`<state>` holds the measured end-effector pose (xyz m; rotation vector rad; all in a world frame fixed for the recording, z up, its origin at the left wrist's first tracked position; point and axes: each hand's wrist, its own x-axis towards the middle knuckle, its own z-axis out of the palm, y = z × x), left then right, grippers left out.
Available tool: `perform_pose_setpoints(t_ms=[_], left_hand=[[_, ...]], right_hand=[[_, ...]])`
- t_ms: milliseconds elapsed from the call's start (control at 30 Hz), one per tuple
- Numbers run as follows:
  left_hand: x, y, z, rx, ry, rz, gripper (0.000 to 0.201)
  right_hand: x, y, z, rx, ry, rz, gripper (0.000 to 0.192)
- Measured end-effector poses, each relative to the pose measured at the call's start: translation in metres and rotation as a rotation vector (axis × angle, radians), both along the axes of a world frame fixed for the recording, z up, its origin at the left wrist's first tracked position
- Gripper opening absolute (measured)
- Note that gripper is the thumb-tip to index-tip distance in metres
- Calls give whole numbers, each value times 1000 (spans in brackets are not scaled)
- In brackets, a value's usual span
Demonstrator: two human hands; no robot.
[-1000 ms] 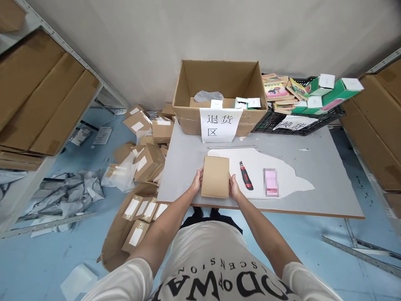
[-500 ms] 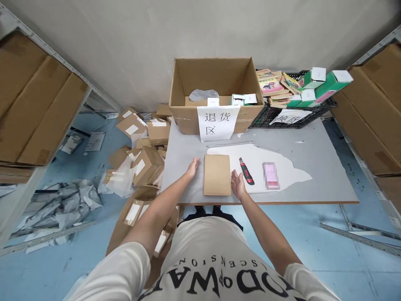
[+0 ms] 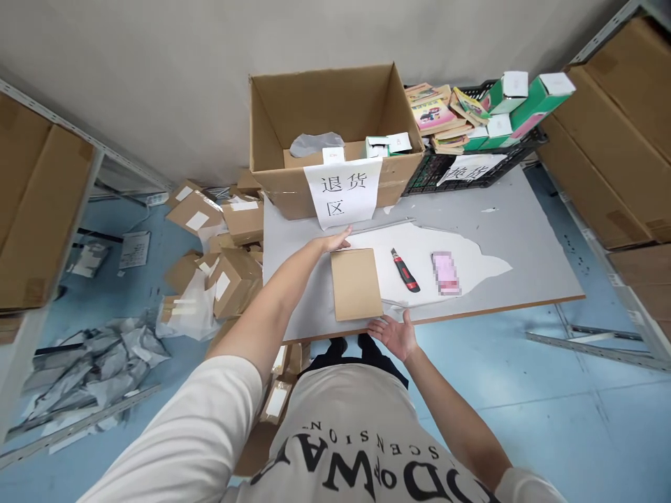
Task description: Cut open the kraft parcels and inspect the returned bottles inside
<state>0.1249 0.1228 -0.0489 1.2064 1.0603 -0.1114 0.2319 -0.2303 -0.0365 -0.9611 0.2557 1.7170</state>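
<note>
A flat brown cardboard box (image 3: 357, 285) lies near the table's front edge, partly over a torn white sheet (image 3: 469, 260). My left hand (image 3: 335, 241) is open at the box's far left corner, fingers stretched out; whether they touch it I cannot tell. Palm up and fingers spread, my right hand (image 3: 394, 335) sits at the front edge, close to the box's near right corner. To the right of the box is a red and black utility knife (image 3: 405, 271) with its blade out. Farther right lies a pink, blurred-out item (image 3: 445, 273).
A large open carton (image 3: 283, 188) with a paper sign stands at the back of the grey table (image 3: 529, 244). Beside it, a black crate (image 3: 427, 175) holds books and green boxes. Small cartons (image 3: 235, 279) pile up at the left; shelves with big boxes (image 3: 602, 147) flank both sides.
My left hand has moved to the box's far corner, and my right hand from its right side to the front edge. The view has turned slightly; the box stays on the table.
</note>
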Motion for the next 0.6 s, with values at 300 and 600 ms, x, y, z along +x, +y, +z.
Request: perform_pose_setpoints(t_ms=[300,600], left_hand=[[-13,-13,15,-125,46,-169,64],[-76,-31,56,-191,-129,145,74]], right_hand=[[21,19,9,7,-12,28,81],[103,92,37,-37,-204,237,88]])
